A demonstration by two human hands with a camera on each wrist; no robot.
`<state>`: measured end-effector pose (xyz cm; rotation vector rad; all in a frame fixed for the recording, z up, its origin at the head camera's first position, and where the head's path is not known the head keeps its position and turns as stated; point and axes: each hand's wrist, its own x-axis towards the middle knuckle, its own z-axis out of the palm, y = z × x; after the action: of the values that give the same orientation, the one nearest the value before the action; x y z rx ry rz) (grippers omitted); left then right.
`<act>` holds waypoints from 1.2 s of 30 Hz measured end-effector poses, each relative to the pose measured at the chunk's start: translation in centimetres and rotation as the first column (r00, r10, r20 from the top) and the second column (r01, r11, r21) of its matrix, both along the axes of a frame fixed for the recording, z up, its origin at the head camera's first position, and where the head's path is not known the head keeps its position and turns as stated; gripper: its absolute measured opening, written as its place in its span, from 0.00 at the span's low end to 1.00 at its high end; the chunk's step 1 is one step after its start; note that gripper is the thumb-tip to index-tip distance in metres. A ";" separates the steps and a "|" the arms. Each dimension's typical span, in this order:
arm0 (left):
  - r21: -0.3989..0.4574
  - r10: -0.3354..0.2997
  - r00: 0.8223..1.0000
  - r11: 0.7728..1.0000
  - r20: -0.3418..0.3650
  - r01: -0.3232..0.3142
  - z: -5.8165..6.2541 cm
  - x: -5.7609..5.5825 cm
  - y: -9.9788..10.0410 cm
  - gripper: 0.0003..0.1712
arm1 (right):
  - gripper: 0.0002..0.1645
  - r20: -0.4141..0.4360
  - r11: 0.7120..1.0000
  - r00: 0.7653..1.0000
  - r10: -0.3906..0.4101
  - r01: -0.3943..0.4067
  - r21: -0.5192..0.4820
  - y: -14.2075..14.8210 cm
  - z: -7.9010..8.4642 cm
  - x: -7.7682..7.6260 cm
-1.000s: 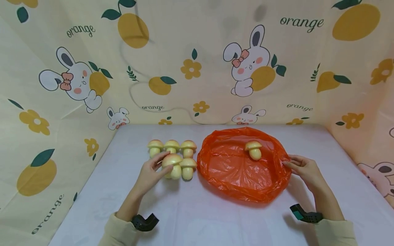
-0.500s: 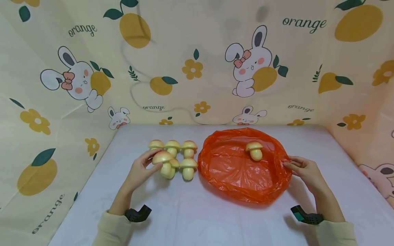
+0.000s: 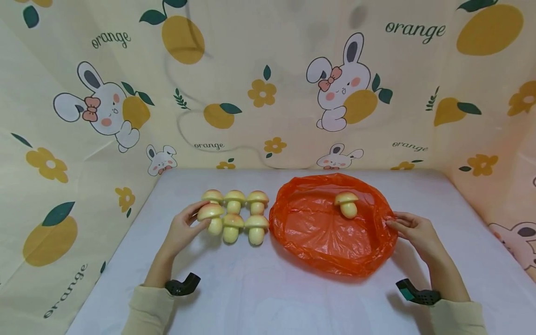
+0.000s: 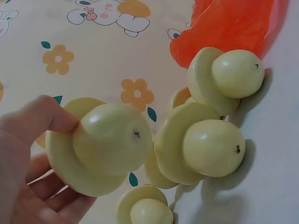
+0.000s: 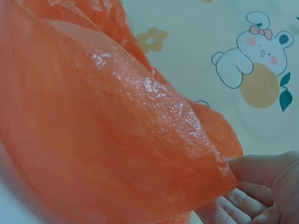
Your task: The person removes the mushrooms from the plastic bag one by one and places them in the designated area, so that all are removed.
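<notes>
My left hand (image 3: 182, 229) grips a pale yellow toy mushroom (image 3: 211, 213) by its cap, at the left end of the front row. In the left wrist view the thumb presses on the cap of that mushroom (image 4: 112, 140), its rounded stem pointing away from the palm. Beside it stand two more front-row mushrooms (image 3: 231, 228) (image 3: 256, 229), with three others (image 3: 234, 201) behind. On the right, my right hand (image 3: 414, 230) pinches the edge of an open red plastic bag (image 3: 318, 260) between thumb and fingers. One mushroom (image 3: 347, 204) lies inside the bag, near its far side.
A white-covered table (image 3: 268, 298) carries everything. Behind it rises a cream backdrop (image 3: 284, 56) printed with rabbits and oranges. The bag's left rim is close to the rightmost mushrooms. A black wrist-worn device (image 3: 183, 284) sits on the left wrist, another (image 3: 418, 293) on the right.
My left hand has moved left with its mushroom, from over the middle of the front row to the row's left end. The right hand stays at the bag's edge.
</notes>
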<state>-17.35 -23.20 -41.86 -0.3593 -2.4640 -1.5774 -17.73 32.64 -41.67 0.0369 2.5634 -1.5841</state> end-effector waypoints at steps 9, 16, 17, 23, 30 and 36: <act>0.021 -0.006 1.000 1.000 -0.003 0.006 -0.6 -0.4 -0.5 0.28 | 0.38 0.015 1.000 1.000 -0.010 0.009 0.005 0.0 0.1 0.0; 0.006 0.010 1.000 1.000 0.020 -0.010 -1.0 -0.6 -1.0 0.29 | 0.37 0.007 1.000 1.000 -0.002 0.002 -0.002 0.1 0.2 0.0; 0.001 0.013 1.000 1.000 0.027 -0.013 -1.0 -0.6 -1.1 0.29 | 0.37 0.004 1.000 1.000 0.000 0.000 -0.001 0.1 0.2 0.0; -0.037 0.038 0.997 0.999 0.064 -0.035 -1.4 -0.7 -1.5 0.29 | 0.38 -0.001 1.000 1.000 0.005 -0.005 0.005 0.1 0.2 0.1; -0.102 0.078 0.990 0.993 0.113 -0.067 -1.7 -0.6 -1.9 0.29 | 0.39 0.008 1.000 1.000 -0.003 0.003 0.019 0.0 0.2 0.1; -0.147 0.084 0.982 0.987 0.166 -0.060 -1.3 -0.6 -1.9 0.30 | 0.39 0.007 1.000 1.000 -0.003 0.003 0.026 0.0 0.3 0.2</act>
<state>-17.91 -25.14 -43.19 -0.1570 -2.6950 -1.4653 -17.57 32.67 -41.42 0.0494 2.5797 -1.5488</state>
